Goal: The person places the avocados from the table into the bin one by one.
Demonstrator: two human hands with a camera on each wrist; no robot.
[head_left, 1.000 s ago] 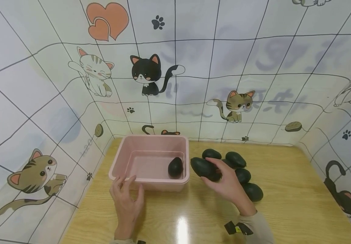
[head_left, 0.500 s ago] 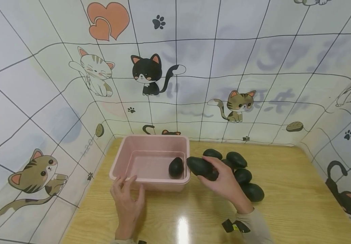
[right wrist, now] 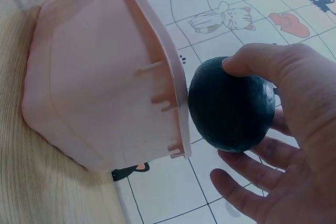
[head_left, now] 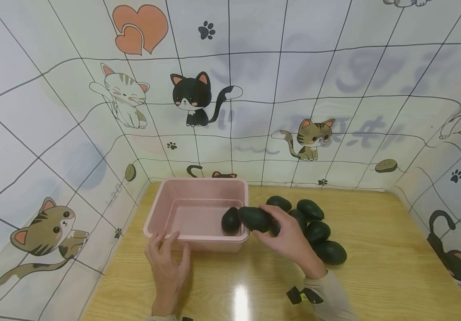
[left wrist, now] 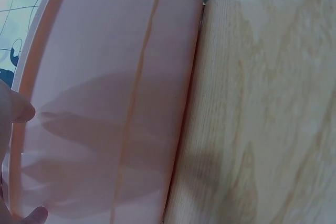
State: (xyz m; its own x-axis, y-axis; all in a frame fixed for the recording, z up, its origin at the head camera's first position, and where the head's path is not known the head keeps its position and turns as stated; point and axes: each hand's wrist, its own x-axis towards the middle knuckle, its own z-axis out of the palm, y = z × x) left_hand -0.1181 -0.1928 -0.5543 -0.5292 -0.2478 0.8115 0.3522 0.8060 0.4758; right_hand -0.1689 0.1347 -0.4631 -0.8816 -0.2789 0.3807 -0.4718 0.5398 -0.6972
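Observation:
In the head view my right hand [head_left: 288, 238] holds a dark green avocado [head_left: 254, 218] over the right rim of the pink plastic bin [head_left: 196, 238]. The right wrist view shows the thumb on one side of the avocado [right wrist: 231, 106] and fingers on the other. Another dark rounded part shows beside the thumb; I cannot tell whether it is a second avocado. One avocado [head_left: 230, 221] lies inside the bin at its right end. My left hand [head_left: 168, 267] has its fingers hooked over the bin's front rim, thumb outside.
Several more avocados [head_left: 332, 253] lie grouped on the wooden table [head_left: 378, 249], right of the bin. A cat-patterned, grid-lined covering [head_left: 254, 76] rises behind the table and along both sides.
My right hand has moved left with the avocado, from beside the group to over the bin's right rim. The left hand and the bin have stayed put.

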